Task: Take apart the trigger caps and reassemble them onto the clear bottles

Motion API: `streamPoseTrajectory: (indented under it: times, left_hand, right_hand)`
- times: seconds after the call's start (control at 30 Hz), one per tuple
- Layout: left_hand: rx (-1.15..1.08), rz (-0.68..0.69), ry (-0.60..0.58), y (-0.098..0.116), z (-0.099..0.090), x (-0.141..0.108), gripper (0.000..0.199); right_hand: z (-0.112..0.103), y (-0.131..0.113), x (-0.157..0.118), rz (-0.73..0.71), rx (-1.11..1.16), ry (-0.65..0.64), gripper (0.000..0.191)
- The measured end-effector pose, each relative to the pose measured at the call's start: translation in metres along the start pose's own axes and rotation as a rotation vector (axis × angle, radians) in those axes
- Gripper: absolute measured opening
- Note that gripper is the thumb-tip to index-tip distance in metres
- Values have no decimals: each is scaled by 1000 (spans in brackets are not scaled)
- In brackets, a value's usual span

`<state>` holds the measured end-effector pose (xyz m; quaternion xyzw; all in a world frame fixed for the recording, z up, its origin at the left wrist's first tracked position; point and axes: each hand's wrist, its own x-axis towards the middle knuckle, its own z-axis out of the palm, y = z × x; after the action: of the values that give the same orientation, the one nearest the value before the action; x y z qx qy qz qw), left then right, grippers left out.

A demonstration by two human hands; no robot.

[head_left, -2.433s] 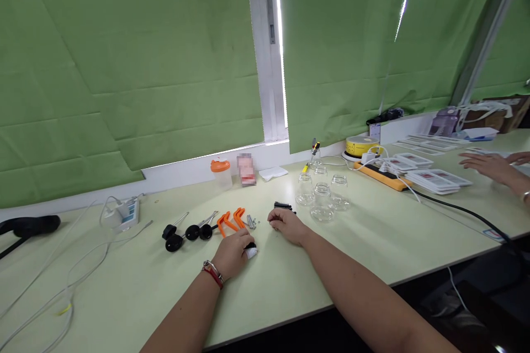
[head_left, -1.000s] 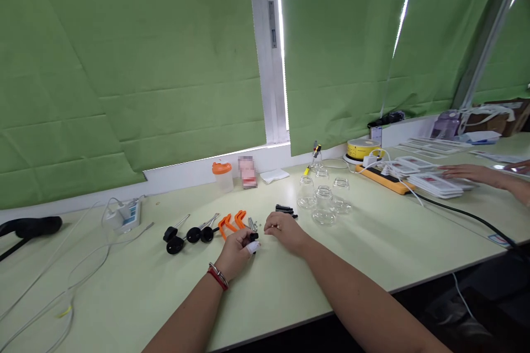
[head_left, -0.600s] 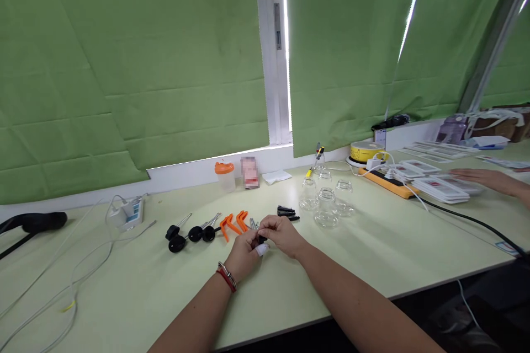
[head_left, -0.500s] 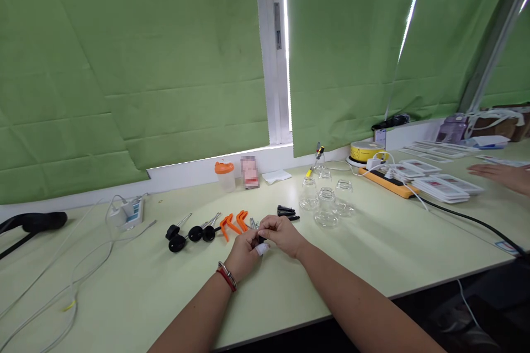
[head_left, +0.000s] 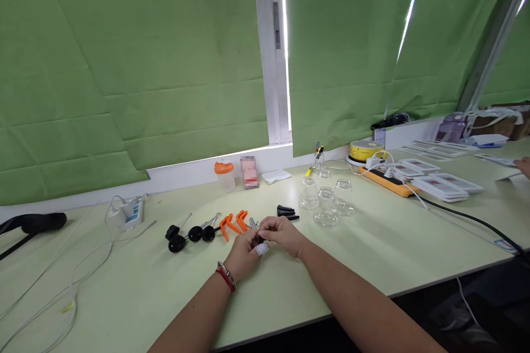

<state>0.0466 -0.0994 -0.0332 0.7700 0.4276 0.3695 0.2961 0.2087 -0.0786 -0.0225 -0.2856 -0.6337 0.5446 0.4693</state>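
Note:
My left hand (head_left: pixel 245 251) and my right hand (head_left: pixel 284 236) meet over the table, both closed around a small black part (head_left: pixel 260 240), mostly hidden by the fingers. A white wrap (head_left: pixel 261 249) covers my left thumb. Just beyond the hands lie small metal pieces (head_left: pixel 253 223), partly hidden. Left of them are orange angled handles (head_left: pixel 230 224) and several black round knobs with metal rods (head_left: pixel 196 233). Black toothed pieces (head_left: pixel 286 211) lie past my right hand. Several clear glass jars (head_left: pixel 326 208) stand to the right.
An orange-lidded cup (head_left: pixel 226 176) stands by the wall. At left are a power strip (head_left: pixel 133 214) and loose cables. To the right are an orange power strip (head_left: pixel 387 182), stacked white frames (head_left: pixel 441 187) and another person's hand (head_left: pixel 524 165).
The other person's hand at the right has drawn back toward the picture's edge, now beside a thin sheet. My hands have barely moved.

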Motion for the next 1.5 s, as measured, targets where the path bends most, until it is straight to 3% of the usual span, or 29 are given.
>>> streamPoseTrajectory:
  times: [0.47, 0.57, 0.67, 0.8, 1.0, 1.1, 1.3, 1.5]
  left_hand:
    - [-47, -52, -14, 2, 1, -1, 13]
    - [-55, -82, -12, 1, 0, -2, 14]
    - [-67, -114, -20, 1, -1, -3, 16]
    - [-62, -137, -46, 0, -2, -3, 18]
    - [7, -111, -60, -4, -4, -3, 17]
    - [36, -87, -70, -3, -4, -3, 14]
    - [38, -60, -65, 0, -3, -3, 12]
    - [29, -25, -53, -9, 0, -2, 12]
  right_hand:
    - [-2, 5, 2, 6, -34, -10, 21]
    - [-14, 7, 6, 14, -243, 108, 21]
    - [-34, 9, 9, 57, -690, 247, 20]
    - [-52, 11, 6, 101, -886, 209, 10]
    - [-39, 12, 2, 99, -1019, 94, 21]
    - [-30, 10, 3, 19, -998, 89, 27]
    - [-7, 1, 2, -424, -629, 218, 23]
    - [10, -2, -3, -462, -487, 182, 18]
